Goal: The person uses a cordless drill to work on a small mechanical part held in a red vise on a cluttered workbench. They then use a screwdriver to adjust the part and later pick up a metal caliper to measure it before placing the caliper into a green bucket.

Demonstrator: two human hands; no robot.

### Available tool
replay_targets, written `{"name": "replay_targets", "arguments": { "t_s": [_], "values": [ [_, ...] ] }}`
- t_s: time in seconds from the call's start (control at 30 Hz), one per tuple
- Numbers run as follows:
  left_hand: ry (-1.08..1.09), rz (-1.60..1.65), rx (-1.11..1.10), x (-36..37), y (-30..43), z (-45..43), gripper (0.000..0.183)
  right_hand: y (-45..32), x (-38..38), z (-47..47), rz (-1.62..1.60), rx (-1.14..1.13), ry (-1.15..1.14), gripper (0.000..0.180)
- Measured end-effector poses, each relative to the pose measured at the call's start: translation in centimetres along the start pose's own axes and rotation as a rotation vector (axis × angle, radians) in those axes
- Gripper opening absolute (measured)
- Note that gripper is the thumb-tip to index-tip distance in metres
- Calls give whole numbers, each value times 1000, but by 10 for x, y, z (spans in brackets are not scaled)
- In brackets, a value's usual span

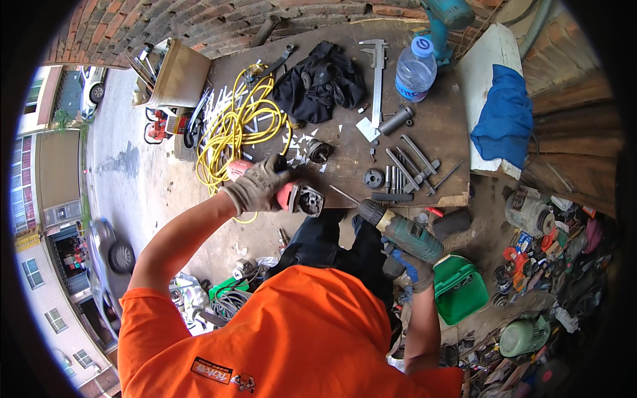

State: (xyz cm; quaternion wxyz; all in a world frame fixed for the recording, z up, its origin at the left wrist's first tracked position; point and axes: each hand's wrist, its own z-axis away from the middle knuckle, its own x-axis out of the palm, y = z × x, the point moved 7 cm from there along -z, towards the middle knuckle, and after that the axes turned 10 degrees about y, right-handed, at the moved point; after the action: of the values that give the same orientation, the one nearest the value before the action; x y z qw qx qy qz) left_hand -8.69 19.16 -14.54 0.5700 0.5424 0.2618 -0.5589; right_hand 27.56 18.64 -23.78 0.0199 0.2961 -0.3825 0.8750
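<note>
My left hand (pixel 264 181), in a grey work glove, grips the red housing of a power tool (pixel 293 196) over the table's near edge. Its open end faces right and bares the inner parts. In my right hand (pixel 413 268), gloved in grey and blue, is a green cordless drill (pixel 408 231) with a long screwdriver bit (pixel 344 194) pointing up and left towards the red housing. The bit's tip is apart from it. Beyond, on the brown tabletop (pixel 343 139), lie a gear head part (pixel 319 150) and a toothed bevel gear (pixel 373 178).
A yellow cable (pixel 239 129), black cloth (pixel 321 82), vernier caliper (pixel 376 79), plastic bottle (pixel 415 69), metal socket (pixel 395 120) and T-handled tools (pixel 420 174) lie or stand on the table. A green bucket (pixel 460 293) and motors (pixel 525 336) are on the floor at right.
</note>
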Motion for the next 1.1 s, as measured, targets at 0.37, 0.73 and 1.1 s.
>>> {"name": "replay_targets", "arguments": {
  "t_s": [0.37, 0.73, 1.1],
  "values": [
    [138, 14, 37, -21, 4, 15, 80, -3, -25, 22, -78, -14, 100, 68],
    [191, -140, -71, -17, 16, -9, 102, -6, -26, 28, -93, -36, 69, 70],
    [461, 61, 11, -82, 62, -139, 38, -19, -38, 59, -108, -102, 179, 63]
  ]
}}
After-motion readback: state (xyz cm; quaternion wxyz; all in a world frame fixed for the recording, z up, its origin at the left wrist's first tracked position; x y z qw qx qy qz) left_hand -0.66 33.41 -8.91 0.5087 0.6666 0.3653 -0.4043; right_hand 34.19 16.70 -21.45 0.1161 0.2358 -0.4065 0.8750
